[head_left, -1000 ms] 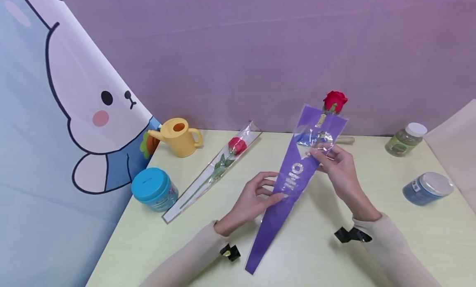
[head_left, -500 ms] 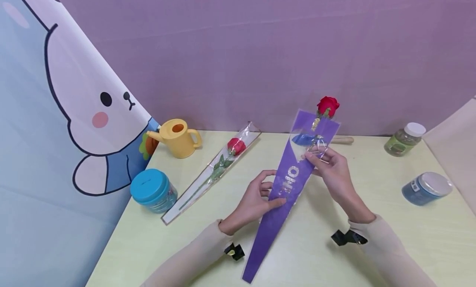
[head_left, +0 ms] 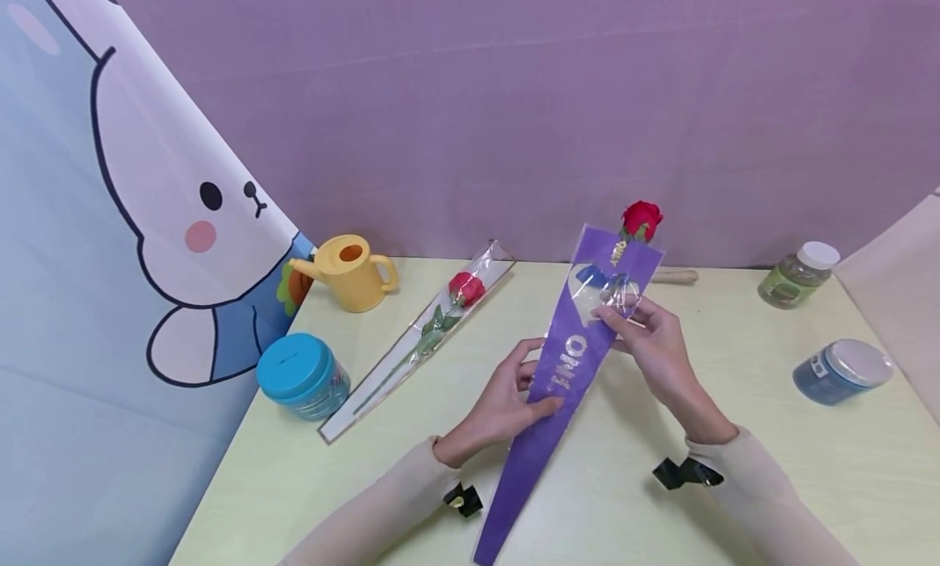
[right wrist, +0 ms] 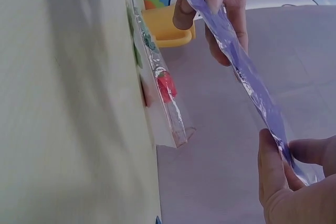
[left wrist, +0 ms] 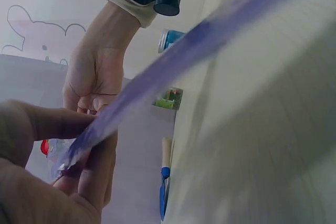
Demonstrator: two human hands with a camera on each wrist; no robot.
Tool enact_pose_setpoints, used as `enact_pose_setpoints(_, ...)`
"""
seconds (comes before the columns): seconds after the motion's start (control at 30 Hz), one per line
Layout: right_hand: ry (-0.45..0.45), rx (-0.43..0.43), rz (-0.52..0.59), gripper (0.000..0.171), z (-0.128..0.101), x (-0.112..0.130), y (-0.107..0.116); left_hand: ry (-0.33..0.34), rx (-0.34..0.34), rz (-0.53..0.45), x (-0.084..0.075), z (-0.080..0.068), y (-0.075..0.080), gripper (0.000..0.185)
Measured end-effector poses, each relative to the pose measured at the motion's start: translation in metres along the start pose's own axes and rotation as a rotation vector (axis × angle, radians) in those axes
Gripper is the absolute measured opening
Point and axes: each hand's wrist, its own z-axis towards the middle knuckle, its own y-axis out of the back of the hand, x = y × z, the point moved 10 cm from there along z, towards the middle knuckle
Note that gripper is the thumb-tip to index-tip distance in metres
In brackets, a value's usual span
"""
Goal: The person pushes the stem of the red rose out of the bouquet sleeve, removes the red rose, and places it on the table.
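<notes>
Both hands hold a long purple flower sleeve [head_left: 547, 423] tilted above the table, with silver lettering and a clear heart-shaped window. A red rose [head_left: 642, 220] pokes out of its wide top end; the stem inside is mostly hidden. My left hand [head_left: 507, 403] pinches the sleeve near its middle, thumb in front and fingers behind. Higher up, just under the window, my right hand [head_left: 656, 350] pinches the right edge the same way. In the right wrist view the purple sleeve [right wrist: 247, 77] appears edge-on between thumbs and fingers. Left of it, another red rose [head_left: 466, 289] lies in a clear-and-white sleeve on the table.
A yellow watering can [head_left: 352, 272] and a blue-lidded jar [head_left: 303, 374] stand at the left. On the right are a white-capped green jar [head_left: 800, 275] and a blue tub [head_left: 843, 372]. A wooden-handled blue tool [head_left: 676, 277] lies behind the purple sleeve.
The rose and purple sleeve have come down and slightly left, toward the table's front. The rose head sits a little lower against the sleeve's top edge. Both hands keep their pinch.
</notes>
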Motion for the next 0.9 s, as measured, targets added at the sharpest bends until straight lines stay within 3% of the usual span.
enact_pose_setpoints(0.33, 0.025, -0.004, -0.029, 0.05, 0.001, 0.006, 0.009, 0.046, 0.035, -0.029, 0.009, -0.004, -0.003, 0.073)
enact_pose_setpoints(0.7, 0.093, -0.03, 0.105, 0.023, 0.005, 0.018, 0.023, -0.009, 0.089, -0.05, 0.01, -0.007, -0.007, 0.076)
enact_pose_setpoints(0.9, 0.106, -0.016, 0.131, 0.022, 0.003, 0.018, 0.022, -0.01, 0.107, -0.038, 0.01, -0.009, -0.008, 0.076)
